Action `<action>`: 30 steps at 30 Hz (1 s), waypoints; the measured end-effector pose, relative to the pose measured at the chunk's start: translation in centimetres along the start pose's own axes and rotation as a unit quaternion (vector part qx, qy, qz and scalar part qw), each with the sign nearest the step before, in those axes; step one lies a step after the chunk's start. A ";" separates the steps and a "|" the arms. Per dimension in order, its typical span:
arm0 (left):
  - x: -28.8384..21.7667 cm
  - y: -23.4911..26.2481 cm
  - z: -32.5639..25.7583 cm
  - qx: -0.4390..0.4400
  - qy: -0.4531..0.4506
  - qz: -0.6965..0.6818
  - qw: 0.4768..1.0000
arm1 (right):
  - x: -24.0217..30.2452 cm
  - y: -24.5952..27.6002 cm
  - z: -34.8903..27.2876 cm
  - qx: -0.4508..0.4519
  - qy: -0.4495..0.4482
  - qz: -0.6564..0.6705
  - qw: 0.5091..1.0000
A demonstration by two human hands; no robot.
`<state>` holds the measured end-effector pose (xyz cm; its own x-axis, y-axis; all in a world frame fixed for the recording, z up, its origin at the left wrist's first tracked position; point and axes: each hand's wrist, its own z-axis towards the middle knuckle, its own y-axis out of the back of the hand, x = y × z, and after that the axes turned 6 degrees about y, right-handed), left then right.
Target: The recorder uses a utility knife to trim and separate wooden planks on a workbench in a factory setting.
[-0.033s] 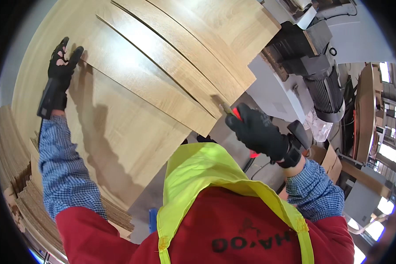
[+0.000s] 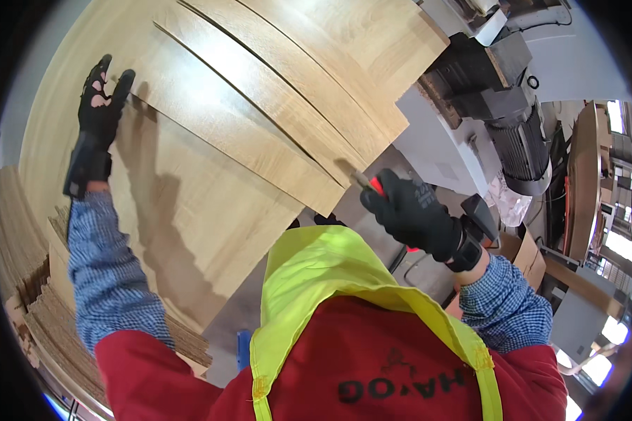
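Note:
My left hand (image 2: 103, 98), in a black glove with torn fingers, is open. Its fingers are spread at the far left of the light wood-grain boards, close to the end of the nearest strip (image 2: 246, 151); whether they touch it I cannot tell. In my right hand (image 2: 418, 214), also black-gloved, is a red-handled flat-bladed hand tool (image 2: 360, 179). Its blade points toward the near right ends of the strips, and the fingers hide most of the handle. Several narrow strips (image 2: 281, 98) with dark gaps between them lie on a wide board (image 2: 218, 210).
A dark ribbed motor (image 2: 516, 144) stands to the right beside white machine panels (image 2: 435, 151). Stacked boards (image 2: 21, 238) rise at the left. A cardboard box (image 2: 530, 259) sits at the lower right, and a tall board (image 2: 581, 182) leans behind it.
My left hand has shifted slightly to the right and its forearm has swung the same way. My right hand, with the flat-bladed tool, has moved a little to the right.

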<state>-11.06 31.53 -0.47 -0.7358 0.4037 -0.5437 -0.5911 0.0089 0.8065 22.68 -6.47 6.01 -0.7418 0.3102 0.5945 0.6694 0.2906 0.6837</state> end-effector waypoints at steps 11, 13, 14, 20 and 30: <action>-28.6 -14.0 -21.9 0.155 -0.272 -0.396 0.863 | -4.1 -2.4 -2.0 -0.090 0.287 -0.041 0.953; -30.6 -14.6 -22.7 0.200 -0.248 -0.316 0.894 | -6.0 -3.0 -2.1 0.046 0.154 0.253 0.954; -30.7 -14.6 -22.5 0.223 -0.236 -0.333 0.885 | -5.9 -3.5 -2.2 0.039 0.096 0.399 0.911; -30.0 -15.2 -22.6 0.195 -0.239 -0.325 0.894 | -5.4 -2.1 -0.9 0.040 0.254 0.203 0.945; -31.3 -14.3 -21.6 0.185 -0.193 -0.401 0.876 | -4.9 -2.0 -2.1 0.004 0.186 0.258 0.948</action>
<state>13.28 -0.96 0.05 0.0761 0.4106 -0.9086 -0.6668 0.6985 0.2598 24.89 -10.48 2.65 -0.2771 0.0735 0.9580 0.9461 0.1947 0.2587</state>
